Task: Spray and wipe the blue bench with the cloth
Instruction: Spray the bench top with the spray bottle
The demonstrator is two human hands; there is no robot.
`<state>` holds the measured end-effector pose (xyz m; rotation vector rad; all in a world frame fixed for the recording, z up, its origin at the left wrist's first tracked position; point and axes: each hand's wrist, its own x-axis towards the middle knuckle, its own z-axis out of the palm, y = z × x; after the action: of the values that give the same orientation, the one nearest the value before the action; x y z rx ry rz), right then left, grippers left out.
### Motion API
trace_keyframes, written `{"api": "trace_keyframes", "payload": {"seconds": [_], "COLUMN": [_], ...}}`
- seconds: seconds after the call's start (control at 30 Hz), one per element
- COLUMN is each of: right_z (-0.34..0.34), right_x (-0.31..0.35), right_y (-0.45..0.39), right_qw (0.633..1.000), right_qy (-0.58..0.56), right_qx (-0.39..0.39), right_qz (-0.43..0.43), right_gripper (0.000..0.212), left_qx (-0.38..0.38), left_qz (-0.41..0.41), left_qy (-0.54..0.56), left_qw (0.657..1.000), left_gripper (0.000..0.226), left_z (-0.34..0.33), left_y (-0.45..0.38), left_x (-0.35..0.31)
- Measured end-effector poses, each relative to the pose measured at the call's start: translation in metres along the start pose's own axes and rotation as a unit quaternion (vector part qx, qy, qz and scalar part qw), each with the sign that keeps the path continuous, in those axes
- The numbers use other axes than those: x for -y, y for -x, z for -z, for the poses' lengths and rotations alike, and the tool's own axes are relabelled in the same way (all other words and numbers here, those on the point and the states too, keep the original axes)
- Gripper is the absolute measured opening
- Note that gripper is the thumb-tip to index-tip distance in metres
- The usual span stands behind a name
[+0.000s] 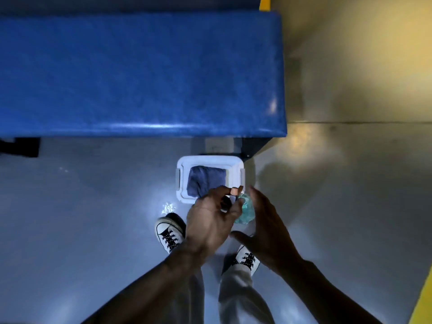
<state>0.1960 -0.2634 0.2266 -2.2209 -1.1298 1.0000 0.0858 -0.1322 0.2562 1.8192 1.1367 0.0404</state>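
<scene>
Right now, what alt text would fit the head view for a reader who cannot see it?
Seen from above, the left hand holds a teal spray bottle while the open right hand hovers beside it, over a white bin holding a blue cloth. The blue bench stands just beyond on a grey floor.
</scene>
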Motion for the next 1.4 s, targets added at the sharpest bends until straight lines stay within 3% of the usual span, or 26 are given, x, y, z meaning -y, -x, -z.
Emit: {"api": "trace_keyframes", "payload": {"seconds": [0.1,0.17,0.37,0.53,0.63,0.83,0.93,1.07,1.2,1.4], "right_z": [0.042,0.061,0.059,0.006,-0.034,-0.127,-0.172,-0.221,-0.264,-0.309], "right_x": [0.075,0.118,0.229,0.327,0.391,0.515,0.567,0.626,0.673,0.732], "right_y": [-0.014,-0.025,-0.057,-0.079,-0.088,-0.109,-0.125,-0.154,-0.193,-0.250], "right_qw": [0.998,0.997,0.989,0.976,0.976,0.956,0.957,0.970,0.974,0.973], "right_qy": [-0.043,-0.048,-0.092,-0.144,-0.107,-0.185,-0.152,-0.146,-0.166,-0.191], "right_qx": [-0.043,-0.043,-0.067,-0.101,-0.090,-0.085,-0.069,-0.008,-0.015,0.058], "right_qz": [0.027,0.053,0.097,0.131,0.169,0.213,0.236,0.197,0.153,0.119], "right_gripper": [0.108,0.102,0.087,0.087,0.084,0.080,0.073,0.067,0.046,0.014], "left_qx": [-0.015,-0.031,-0.082,-0.153,-0.166,-0.059,-0.042,-0.103,-0.146,-0.153], "left_qz": [-0.008,-0.024,-0.063,-0.041,0.015,0.087,0.124,0.198,0.297,0.334], "left_qy": [0.081,0.087,0.147,0.270,0.348,0.380,0.401,0.408,0.438,0.460], "left_qw": [0.997,0.995,0.984,0.950,0.923,0.919,0.907,0.885,0.836,0.808], "left_gripper": [0.020,0.027,0.033,0.040,0.038,0.050,0.053,0.053,0.050,0.061], "left_z": [0.071,0.110,0.229,0.323,0.378,0.488,0.533,0.573,0.614,0.673], "left_y": [0.011,0.016,0.021,0.016,0.011,0.028,0.043,0.038,0.015,-0.018], "left_x": [-0.057,-0.082,-0.086,-0.020,0.033,0.124,0.158,0.197,0.228,0.280]}}
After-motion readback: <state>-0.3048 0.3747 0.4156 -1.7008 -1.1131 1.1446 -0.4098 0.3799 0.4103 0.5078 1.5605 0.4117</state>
